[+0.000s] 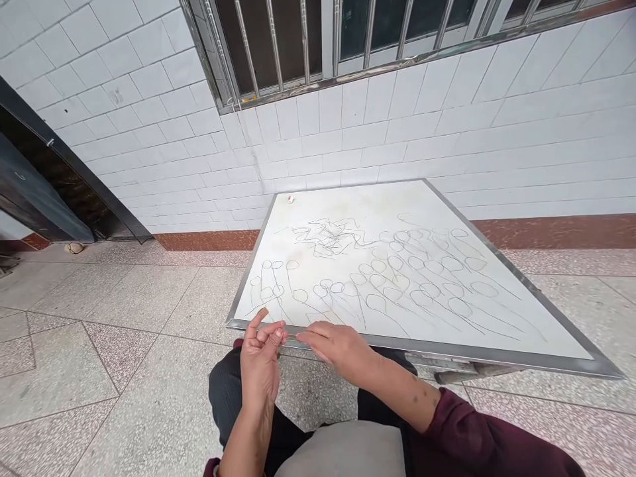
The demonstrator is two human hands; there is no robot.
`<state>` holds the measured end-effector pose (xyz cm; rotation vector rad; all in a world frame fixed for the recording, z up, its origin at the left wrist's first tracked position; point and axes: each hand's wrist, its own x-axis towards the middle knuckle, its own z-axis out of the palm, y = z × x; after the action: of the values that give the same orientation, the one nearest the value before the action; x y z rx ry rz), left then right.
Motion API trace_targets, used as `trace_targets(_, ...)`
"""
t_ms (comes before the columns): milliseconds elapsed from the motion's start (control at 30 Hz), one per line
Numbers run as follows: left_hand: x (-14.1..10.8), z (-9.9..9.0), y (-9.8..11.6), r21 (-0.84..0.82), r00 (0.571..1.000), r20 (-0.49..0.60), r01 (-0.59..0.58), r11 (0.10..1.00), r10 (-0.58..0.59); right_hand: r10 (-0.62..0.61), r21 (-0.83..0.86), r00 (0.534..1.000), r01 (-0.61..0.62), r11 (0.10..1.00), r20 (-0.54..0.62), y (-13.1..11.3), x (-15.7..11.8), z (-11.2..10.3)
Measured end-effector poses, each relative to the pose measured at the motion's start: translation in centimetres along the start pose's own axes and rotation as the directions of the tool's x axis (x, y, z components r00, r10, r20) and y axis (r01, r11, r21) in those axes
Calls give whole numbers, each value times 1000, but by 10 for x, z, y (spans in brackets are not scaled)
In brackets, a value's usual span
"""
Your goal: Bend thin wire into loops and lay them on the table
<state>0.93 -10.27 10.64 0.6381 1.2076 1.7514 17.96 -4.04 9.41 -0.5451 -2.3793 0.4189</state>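
Observation:
Over the near edge of the white table [338,199], my left hand [259,361] pinches one end of a thin strand [291,336] between thumb and forefinger, with another finger raised. Just to its right my right hand [340,344] is closed at the strand's other end, palm down; its thumb is mostly hidden. What the strand is made of is too small to tell. Thin dark looped shapes [427,291] spread over the right and near parts of the white top, and a tangle of thin dark pieces [330,237] lies behind them. Whether they are wires or drawn lines is unclear.
A small red-and-white object [291,199] sits at the table's far left corner. The table's far edge stands close to a white tiled wall [318,146] with a barred window [348,40]. A dark doorway [59,179] is on the left. My knees are under the near edge.

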Motion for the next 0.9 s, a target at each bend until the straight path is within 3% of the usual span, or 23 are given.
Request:
trace_targets(133, 1, -6, 3, -26, 998, -68, -8, 1000, 6, 142, 135, 990, -141, 981, 1, 2, -3, -9)
trace_targets(233, -2, -7, 5, -20, 998, -69, -7, 1000, 5, 317, 286, 948, -311, 906, 25, 5, -4, -17)
trace_targets(333, -7, -4, 6, 24, 998, -58, -8, 1000, 10, 520, 488, 849, -492, 721, 87, 7, -3, -23)
trace_targets(400, -11, -1, 5, 54, 999, -39, -6, 999, 8, 584, 619, 795, -543, 568, 162, 8, -1, -25)
trace_targets(467, -15, 2, 3, 95, 1000, -21, -2, 995, 4, 586, 685, 778, -555, 473, 226, 7, 1, -25)
trace_targets(567, -21, 6, -3, 198, 1000, 23, -11, 980, 7, 550, 721, 788, -550, 422, 278, 0, 4, -20)
trace_targets(700, -27, 8, -13, 323, 994, 102, -75, 943, 45, 557, 807, 793, -487, 333, 249, -10, 7, -10)
trace_targets(900, -29, 6, -23, 393, 984, 167, -130, 910, 68, 582, 839, 787, -447, 311, 204, -8, 7, 1)
